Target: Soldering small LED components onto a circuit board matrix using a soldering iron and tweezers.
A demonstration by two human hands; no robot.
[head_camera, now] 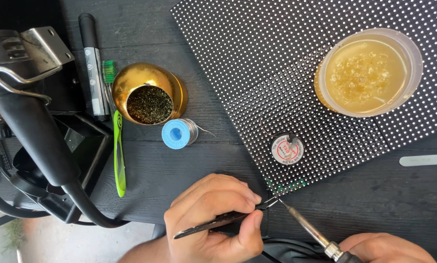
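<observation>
- The left hand (213, 216) has its fingers (247, 198) clamped on a pair of slim black metal tweezers (218, 221), thumb below and forefinger on top.
- The tweezers' long axis runs from lower left to upper right; their tips sit at the near corner of the black dotted LED matrix panel (286, 58), by a small patch of green circuit board (286, 185).
- The right hand (384, 248) shows only in part at the bottom edge; its fingers wrap the handle of a silver-tipped soldering iron (308, 226), but how tightly I cannot tell.
- The iron slants up and to the left, its point meeting the tweezer tips at that same corner, so both tools converge from opposite sides.
- The left hand is nearer the corner than the right.
- On the panel stand a clear plastic cup of amber flux (367, 70) and a small round white-labelled wire spool (286, 149).
- On the dark wooden desk (179, 170) lie a blue spool of solder (177, 134), a brass tip cleaner with golden wool (148, 95), a green toothbrush (118, 151) and a black marker pen (94, 68).
</observation>
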